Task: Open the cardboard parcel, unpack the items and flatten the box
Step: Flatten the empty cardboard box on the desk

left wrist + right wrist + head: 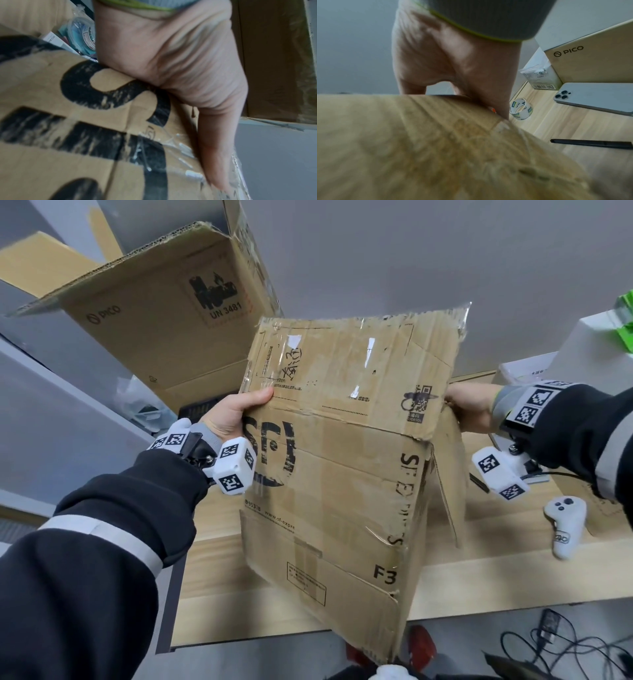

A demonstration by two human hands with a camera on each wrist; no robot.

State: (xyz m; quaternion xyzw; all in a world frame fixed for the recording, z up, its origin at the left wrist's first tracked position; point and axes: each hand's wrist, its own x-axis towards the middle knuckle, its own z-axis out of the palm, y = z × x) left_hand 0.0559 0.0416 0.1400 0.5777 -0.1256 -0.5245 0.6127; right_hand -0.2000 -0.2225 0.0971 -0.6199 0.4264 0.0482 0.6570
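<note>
Cardboard box (342, 460) upright, left hand (233, 412), right hand (469, 405) gripping opposite edges

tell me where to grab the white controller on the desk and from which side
Grip the white controller around its narrower handle, the end nearest the desk edge, coming from above. It lies flat with its buttons up, so the handle's sides look free for fingers.

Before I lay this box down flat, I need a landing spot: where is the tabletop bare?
The bare light-wood tabletop lies below the worn brown SF cardboard box, between the table's left end and the white handheld controller. It is crowded on the right: a clear tape roll, a grey phone, a black pen and a PICO carton.
</note>
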